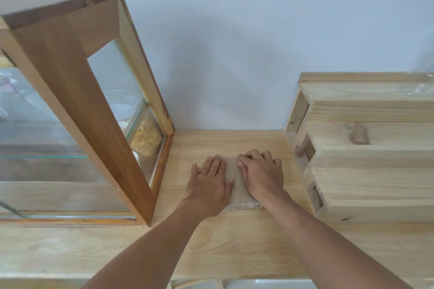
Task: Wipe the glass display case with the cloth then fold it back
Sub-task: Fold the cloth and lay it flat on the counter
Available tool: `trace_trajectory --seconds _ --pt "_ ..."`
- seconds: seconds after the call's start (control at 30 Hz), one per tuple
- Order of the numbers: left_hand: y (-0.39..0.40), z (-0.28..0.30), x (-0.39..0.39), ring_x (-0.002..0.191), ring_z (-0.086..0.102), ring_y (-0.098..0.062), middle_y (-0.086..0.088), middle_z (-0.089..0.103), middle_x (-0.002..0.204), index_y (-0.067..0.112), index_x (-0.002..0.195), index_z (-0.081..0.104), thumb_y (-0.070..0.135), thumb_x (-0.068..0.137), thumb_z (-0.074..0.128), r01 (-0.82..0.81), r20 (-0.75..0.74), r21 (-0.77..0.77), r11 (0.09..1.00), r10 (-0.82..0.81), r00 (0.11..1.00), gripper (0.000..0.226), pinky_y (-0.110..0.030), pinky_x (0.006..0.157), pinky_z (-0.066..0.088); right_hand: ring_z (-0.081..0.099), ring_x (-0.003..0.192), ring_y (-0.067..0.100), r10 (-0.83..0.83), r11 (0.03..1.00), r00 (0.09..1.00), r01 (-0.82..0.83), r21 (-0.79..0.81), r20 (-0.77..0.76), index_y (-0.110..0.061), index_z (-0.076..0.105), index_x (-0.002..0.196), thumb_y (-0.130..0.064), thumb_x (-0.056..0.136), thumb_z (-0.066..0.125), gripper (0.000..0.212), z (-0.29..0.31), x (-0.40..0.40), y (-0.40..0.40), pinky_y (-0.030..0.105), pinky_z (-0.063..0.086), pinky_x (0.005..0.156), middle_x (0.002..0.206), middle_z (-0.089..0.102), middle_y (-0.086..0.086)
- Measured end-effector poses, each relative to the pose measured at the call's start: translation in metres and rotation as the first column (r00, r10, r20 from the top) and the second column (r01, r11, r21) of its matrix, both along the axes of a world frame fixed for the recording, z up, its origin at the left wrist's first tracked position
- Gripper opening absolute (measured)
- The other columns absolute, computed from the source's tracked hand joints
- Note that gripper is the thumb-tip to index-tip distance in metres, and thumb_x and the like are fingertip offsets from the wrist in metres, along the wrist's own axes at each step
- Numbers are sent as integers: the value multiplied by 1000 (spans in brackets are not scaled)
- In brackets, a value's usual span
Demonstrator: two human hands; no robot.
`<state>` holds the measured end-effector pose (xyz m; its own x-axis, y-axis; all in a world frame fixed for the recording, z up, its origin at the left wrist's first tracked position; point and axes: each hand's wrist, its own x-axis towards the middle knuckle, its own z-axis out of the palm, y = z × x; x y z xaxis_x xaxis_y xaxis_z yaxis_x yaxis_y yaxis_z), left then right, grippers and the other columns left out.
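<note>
A folded beige cloth [237, 191] lies flat on the pale wooden tabletop [234, 246], between the case and a wooden rack. My left hand [209, 183] rests palm down on its left part with the fingers spread. My right hand [261, 175] presses on its right part, with the fingers slightly curled at the far edge. Both hands cover most of the cloth; only a strip between them and its near edge show. The glass display case [77, 110], framed in brown wood, stands at the left, with yellowish and white items behind its side pane.
A stepped rack of pale wooden boards [366, 148] stands at the right, close to my right hand. A clear glass object [420, 84] sits on its top back corner. A plain light wall [234, 54] rises behind the table.
</note>
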<state>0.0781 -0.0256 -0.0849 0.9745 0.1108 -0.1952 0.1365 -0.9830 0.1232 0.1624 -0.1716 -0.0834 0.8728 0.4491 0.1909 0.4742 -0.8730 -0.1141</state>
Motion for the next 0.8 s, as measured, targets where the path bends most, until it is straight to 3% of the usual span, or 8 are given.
trace_trajectory --seconds 0.17,0.3,0.4,0.57,0.7,0.8 --pt "3 4 15 158 -14 -23 -5 -11 172 13 164 -3 50 107 10 -1 -19 -39 999 0 1000 69 -50 126 -7 56 128 28 48 997 997 -45 57 -56 -14 68 129 -26 110 43 34 8 5 10 40 39 107 133 67 3" --pt "7 1 22 158 -15 -25 -6 -12 172 13 164 -4 43 108 9 28 -29 -57 998 -30 999 65 -49 126 -5 24 158 24 172 980 954 -140 141 -246 -5 38 159 -27 113 28 51 6 -16 14 33 13 128 167 35 13" --pt "12 1 20 157 -16 -23 -5 -13 172 13 164 -4 41 109 11 59 -27 -67 996 -61 998 64 -48 127 -4 8 161 22 198 980 929 -177 93 -314 -3 24 163 -34 114 17 58 -3 -20 11 35 3 131 173 19 14" --pt "18 -3 12 157 -17 -21 -1 -15 171 16 164 -6 47 108 10 73 -1 -90 993 -73 997 65 -43 127 -7 -4 161 19 177 984 914 -175 40 -364 -5 12 165 -33 114 14 58 0 -20 10 32 -6 129 175 4 10" --pt "22 4 10 158 -11 -22 -3 -10 172 14 164 -1 42 109 15 76 -1 -78 994 -76 997 64 -41 127 -3 -4 161 20 178 982 900 -185 20 -397 -4 11 165 -32 114 19 59 6 -20 8 32 -4 129 175 4 10" --pt "24 12 5 159 -4 -24 -4 -6 173 14 164 2 40 109 17 62 9 -48 997 -62 998 62 -42 128 1 0 162 23 163 987 894 -146 71 -418 -5 19 164 -30 113 27 58 14 -19 5 35 8 130 175 9 11"
